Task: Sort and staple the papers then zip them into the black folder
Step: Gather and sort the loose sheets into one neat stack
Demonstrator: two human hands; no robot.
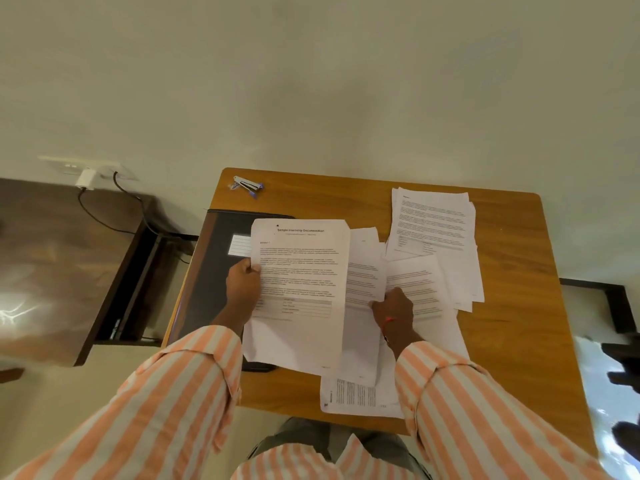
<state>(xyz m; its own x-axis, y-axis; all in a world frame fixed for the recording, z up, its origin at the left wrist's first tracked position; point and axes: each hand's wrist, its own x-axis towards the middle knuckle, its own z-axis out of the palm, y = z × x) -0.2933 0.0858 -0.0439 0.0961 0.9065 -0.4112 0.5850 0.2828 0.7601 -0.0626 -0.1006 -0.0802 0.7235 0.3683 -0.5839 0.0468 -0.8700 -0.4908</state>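
Striped sleeves (pixel 156 393) outstretched; left hand (pixel 242 282) pinches title page (pixel 301 265), right hand (pixel 394 308) grips loose sheets (pixel 420 284).

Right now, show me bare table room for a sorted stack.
Bare wood lies along the far edge of the table, between the stapler and the far-right paper stack, and down the right edge. The centre is crowded with overlapping sheets; the black folder fills the left.

Plain room with wooden desk (pixel 519 341) (socket (pixel 74 166) nearby).
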